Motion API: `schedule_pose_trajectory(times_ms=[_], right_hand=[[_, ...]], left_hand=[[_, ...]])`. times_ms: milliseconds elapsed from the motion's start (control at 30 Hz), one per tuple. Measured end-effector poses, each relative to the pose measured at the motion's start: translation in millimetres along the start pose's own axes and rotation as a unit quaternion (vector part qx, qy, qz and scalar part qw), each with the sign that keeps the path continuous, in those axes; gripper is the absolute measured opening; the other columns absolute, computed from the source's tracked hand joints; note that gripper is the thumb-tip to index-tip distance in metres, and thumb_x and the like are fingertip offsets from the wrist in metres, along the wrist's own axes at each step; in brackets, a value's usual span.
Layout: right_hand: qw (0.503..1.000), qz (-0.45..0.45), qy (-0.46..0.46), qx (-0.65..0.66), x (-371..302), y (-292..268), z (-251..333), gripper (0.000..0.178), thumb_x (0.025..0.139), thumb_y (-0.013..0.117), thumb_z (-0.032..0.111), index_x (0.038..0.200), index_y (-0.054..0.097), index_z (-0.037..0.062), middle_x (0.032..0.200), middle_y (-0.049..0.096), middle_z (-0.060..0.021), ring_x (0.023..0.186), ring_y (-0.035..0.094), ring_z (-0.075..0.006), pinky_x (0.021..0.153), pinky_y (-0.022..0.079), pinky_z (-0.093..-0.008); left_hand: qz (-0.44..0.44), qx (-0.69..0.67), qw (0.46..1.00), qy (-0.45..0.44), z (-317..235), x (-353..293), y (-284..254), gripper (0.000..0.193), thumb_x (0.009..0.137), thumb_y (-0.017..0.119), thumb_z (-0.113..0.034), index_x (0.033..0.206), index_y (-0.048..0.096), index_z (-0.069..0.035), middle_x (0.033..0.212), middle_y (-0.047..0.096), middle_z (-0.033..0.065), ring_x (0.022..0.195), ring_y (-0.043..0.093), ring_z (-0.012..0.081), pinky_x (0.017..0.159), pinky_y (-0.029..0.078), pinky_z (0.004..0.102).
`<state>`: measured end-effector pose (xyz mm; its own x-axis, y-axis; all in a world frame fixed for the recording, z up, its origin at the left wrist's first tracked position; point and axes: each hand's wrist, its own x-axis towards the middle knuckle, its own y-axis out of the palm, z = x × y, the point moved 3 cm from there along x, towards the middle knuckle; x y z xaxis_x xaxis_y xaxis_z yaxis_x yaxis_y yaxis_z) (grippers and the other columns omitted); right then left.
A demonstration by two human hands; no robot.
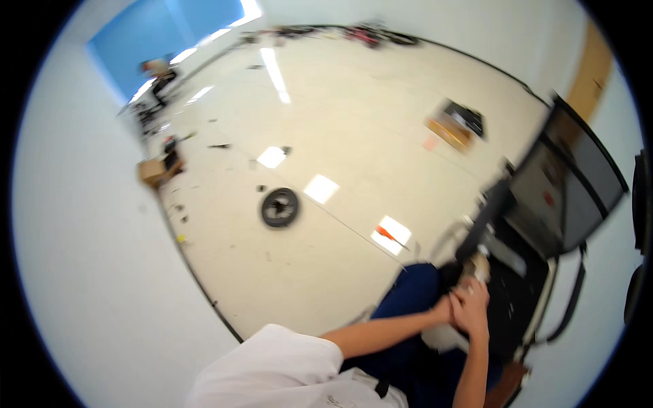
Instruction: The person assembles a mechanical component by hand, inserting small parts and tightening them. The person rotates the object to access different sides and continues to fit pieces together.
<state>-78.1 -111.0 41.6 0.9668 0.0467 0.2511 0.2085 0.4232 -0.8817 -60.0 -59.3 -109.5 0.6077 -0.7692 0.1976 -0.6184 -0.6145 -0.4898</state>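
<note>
Nearest the camera, white shirt (272,364) and dark blue trousers (411,289), just left of the black mesh-backed chair (551,217). Beyond these, left hand (443,311) and right hand (471,302) pressed together beside the seat of that chair, fingers curled inward; too blurred to tell whether gripping anything. Just past the fingertips, and at the near left side of the chair, a pale, brownish item (480,266), perhaps held, perhaps only touched, of no clear kind.

Main risk, by judgement: loss of the pale item or pinched fingers, from hands crowded so close together against the chair. Possible too: a sudden roll or tip of the chair, if pushed from one side and poorly braced.

Farther out, on the floor left of the chair, an orange-handled tool (388,234), liable to be kicked or stepped on because so near the legs. Well left of the chair, a black-tyred wheel (280,207), lying flat. Beyond the chair and to its left, a shallow brown box (450,131). Farthest from the chair, a person crouching (161,71) by a blue panel (163,41).
</note>
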Motion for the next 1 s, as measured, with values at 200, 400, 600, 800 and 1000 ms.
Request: schedule_pose_trajectory(times_ms=[200, 400, 600, 800, 1000], right_hand=[[0.981, 0.036, 0.154, 0.113, -23, 10, -7, 0.019, 0.079, 0.071, 0.017, 0.082, 0.072, -0.0017, 0.112, 0.057, -0.0158, 0.114, 0.047, -0.0331, 0.098, 0.036, -0.0437], [0.969, 0.001, 0.156, 0.192, -17, 25, -10, 0.019, 0.082, 0.069, 0.012, 0.085, 0.071, -0.0062, 0.101, 0.060, -0.0156, 0.098, 0.056, -0.0312, 0.089, 0.045, -0.0419], [0.964, -0.023, 0.124, 0.233, -15, 26, 3, 0.012, 0.077, 0.070, 0.007, 0.082, 0.071, -0.0044, 0.092, 0.064, -0.0145, 0.089, 0.061, -0.0311, 0.080, 0.049, -0.0411], [0.986, -0.083, 0.078, 0.124, -35, 20, 12, 0.011, 0.078, 0.072, 0.013, 0.083, 0.074, 0.0028, 0.088, 0.062, -0.0084, 0.094, 0.058, -0.0268, 0.085, 0.041, -0.0406], [0.990, -0.128, 0.021, 0.050, -52, 15, 22, 0.007, 0.075, 0.074, 0.010, 0.079, 0.071, 0.0051, 0.083, 0.059, -0.0065, 0.085, 0.058, -0.0271, 0.075, 0.044, -0.0398]], left_hand=[[-0.041, -0.303, 0.952, -0.015, 26, 6, 31, 0.020, 0.092, 0.062, -0.014, 0.111, 0.060, -0.009, 0.096, 0.063, 0.0068, 0.082, 0.063, 0.0174, 0.067, 0.052, 0.0321], [-0.044, -0.317, 0.946, 0.055, 55, 20, 46, 0.020, 0.090, 0.064, -0.014, 0.110, 0.062, -0.012, 0.096, 0.063, 0.0055, 0.081, 0.062, 0.0140, 0.070, 0.052, 0.0281], [0.041, -0.502, 0.862, 0.048, 83, 16, 52, 0.024, 0.089, 0.065, -0.008, 0.112, 0.062, -0.006, 0.105, 0.062, 0.0040, 0.097, 0.061, 0.0131, 0.083, 0.051, 0.0284], [0.144, -0.542, 0.816, -0.138, 14, 14, -15, 0.012, 0.087, 0.064, -0.012, 0.096, 0.062, -0.005, 0.091, 0.059, 0.0018, 0.086, 0.060, 0.0107, 0.074, 0.049, 0.0273], [0.181, -0.444, 0.842, -0.249, 45, 7, 3, 0.016, 0.093, 0.066, -0.016, 0.103, 0.062, -0.005, 0.090, 0.063, 0.0002, 0.081, 0.058, 0.0071, 0.073, 0.047, 0.0243]])
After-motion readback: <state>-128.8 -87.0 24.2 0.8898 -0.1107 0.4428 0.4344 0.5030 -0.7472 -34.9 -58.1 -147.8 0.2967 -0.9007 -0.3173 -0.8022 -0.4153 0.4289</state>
